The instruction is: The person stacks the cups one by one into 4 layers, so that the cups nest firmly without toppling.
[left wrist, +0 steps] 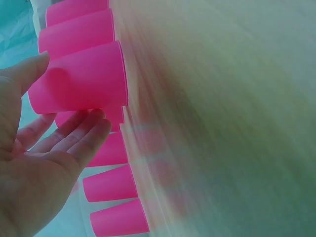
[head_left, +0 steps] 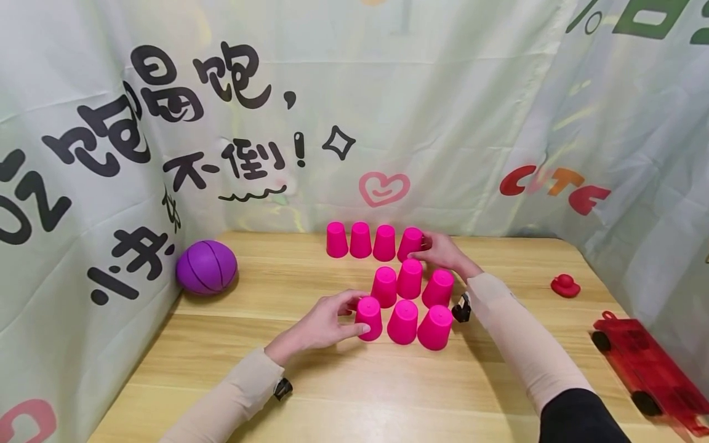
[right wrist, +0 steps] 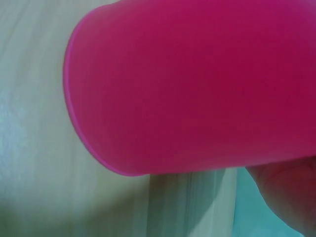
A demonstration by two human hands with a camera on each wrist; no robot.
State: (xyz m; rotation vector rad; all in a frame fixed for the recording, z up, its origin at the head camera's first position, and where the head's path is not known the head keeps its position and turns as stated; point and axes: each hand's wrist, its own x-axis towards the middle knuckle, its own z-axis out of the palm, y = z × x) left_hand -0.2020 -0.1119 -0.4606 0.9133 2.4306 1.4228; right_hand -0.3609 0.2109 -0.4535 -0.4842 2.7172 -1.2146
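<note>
Upside-down pink cups stand in three rows on the wooden table. My left hand point(head_left: 327, 323) has its thumb and fingers around the leftmost cup of the front row point(head_left: 369, 319). In the left wrist view, the thumb is at one side of this cup point(left wrist: 81, 79) and the fingers point(left wrist: 84, 131) are at the other. At the right end of the back row, my right hand point(head_left: 443, 251) holds a slightly tilted cup point(head_left: 410, 243), its far fingers partly hidden. One pink cup point(right wrist: 187, 89) fills much of the right wrist view, with part of the right hand point(right wrist: 286, 192) below.
Three cups form the middle row, including its left cup point(head_left: 384, 287), between both hands. A purple ball point(head_left: 207, 267) sits at the back left. On the right are a small red hat-shaped object point(head_left: 565, 285) and a red toy car point(head_left: 648, 363). Printed curtains point(head_left: 443, 123) enclose the table point(head_left: 266, 271).
</note>
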